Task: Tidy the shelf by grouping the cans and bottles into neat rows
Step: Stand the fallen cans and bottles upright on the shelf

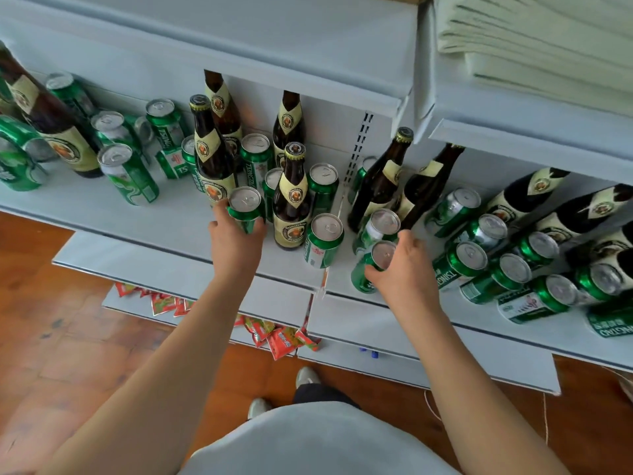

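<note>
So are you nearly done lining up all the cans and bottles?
Not yet. On the right, green cans already sit in rough rows with bottles behind. The left hand grips one can, and the right hand grips another can. Cans and bottles on the left of the shelf remain mixed up.

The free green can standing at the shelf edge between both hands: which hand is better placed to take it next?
Neither hand is free. The left hand grips a green can; the right hand grips another, slightly closer to the free green can.

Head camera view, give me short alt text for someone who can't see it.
Both hands reach onto a white shelf crowded with brown bottles and green cans: the left hand grips one green can, the right hand grips another can.
</note>
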Tool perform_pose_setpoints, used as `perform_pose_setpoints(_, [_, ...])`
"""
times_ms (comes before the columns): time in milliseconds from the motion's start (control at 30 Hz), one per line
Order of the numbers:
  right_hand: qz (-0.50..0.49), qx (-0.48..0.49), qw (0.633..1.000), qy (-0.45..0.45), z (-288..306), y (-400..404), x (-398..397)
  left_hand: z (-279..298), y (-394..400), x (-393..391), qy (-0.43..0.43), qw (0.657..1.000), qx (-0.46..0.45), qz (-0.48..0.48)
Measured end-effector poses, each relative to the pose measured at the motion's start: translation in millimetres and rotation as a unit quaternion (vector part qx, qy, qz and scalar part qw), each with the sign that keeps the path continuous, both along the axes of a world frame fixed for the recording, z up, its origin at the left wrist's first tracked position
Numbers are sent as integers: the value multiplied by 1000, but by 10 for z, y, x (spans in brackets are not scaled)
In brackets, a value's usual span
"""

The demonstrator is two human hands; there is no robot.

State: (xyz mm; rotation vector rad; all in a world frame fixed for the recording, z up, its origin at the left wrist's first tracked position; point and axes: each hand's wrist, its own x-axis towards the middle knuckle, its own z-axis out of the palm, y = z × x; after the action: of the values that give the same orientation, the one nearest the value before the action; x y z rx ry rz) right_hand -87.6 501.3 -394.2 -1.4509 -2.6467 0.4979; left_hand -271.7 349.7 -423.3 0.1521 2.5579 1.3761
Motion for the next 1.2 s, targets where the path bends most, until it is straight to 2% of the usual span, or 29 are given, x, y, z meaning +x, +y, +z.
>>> perform_pose_setpoints(167, [-43, 17, 999, -20, 41, 203, 144, 3, 96, -6, 5, 1000, -10, -23])
perform_pose_setpoints(333, [-26, 68, 995, -68, 179, 317, 127, 29, 85, -96, -8, 999, -30, -43])
perform_pose_setpoints(400, [-24, 128, 991, 30, 311, 243, 29, 26, 3, -150, -6, 997, -40, -63])
perform_pose_setpoints(500, [8, 223, 939, 262, 573, -90, -269, 7, -180, -177, 20, 998, -49, -42])
perform_pose_setpoints(567, [68, 220, 900, 371, 728, -403, -503, -24, -314, -189, 54, 997, -33, -37])
perform_pose_setpoints(633, [140, 191, 879, 414, 798, -705, -783, -51, -473, -244, 74, 996, -24, -36])
perform_pose_setpoints(733, [227, 148, 876, 399, 784, -1161, -1235, -65, -789, -451, 74, 997, -15, -19])
perform_pose_setpoints(800, [246, 127, 874, 398, 759, -1466, -1541, -52, -1025, -660, 80, 997, -9, -20])
perform_pose_setpoints(1033, [190, 93, 921, 326, 365, -2333, -2741, -23, -1955, -1666, 122, 991, -18, -54])
perform_pose_setpoints(1200, [254, 144, 941, 174, 103, -2152, -3299, -34, -2002, -2053, 119, 988, -32, -88])
